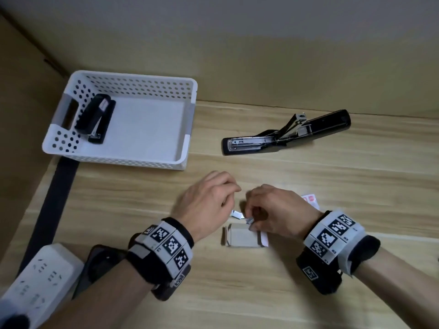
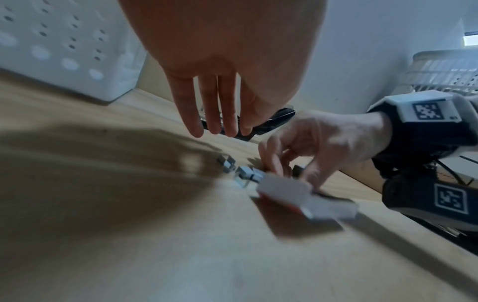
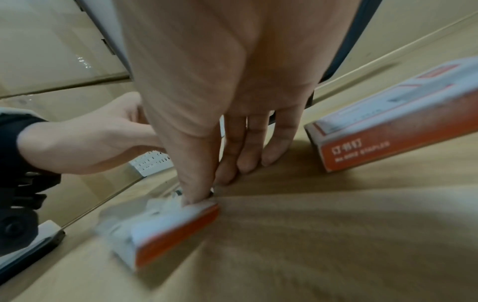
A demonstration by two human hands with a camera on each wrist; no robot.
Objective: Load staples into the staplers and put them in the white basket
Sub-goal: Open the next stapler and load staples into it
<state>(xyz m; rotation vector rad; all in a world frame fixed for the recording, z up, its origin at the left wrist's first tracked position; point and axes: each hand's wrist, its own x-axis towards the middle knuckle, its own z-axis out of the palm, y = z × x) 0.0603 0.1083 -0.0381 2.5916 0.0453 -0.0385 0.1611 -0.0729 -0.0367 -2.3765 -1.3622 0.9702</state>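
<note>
Staple strips point(image 1: 248, 220) half hidden under right hand point(image 1: 275, 210)

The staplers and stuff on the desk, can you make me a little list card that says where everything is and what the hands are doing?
white basket: back left of the desk
closed stapler: lying inside the basket, left end
open stapler: on the desk, right of the basket, flipped open
staple box: open, on the desk between the wrists
second staple box: on the desk beyond the right hand
left hand: fingers loose, holding nothing
right hand: pinching staples at the open box
</note>
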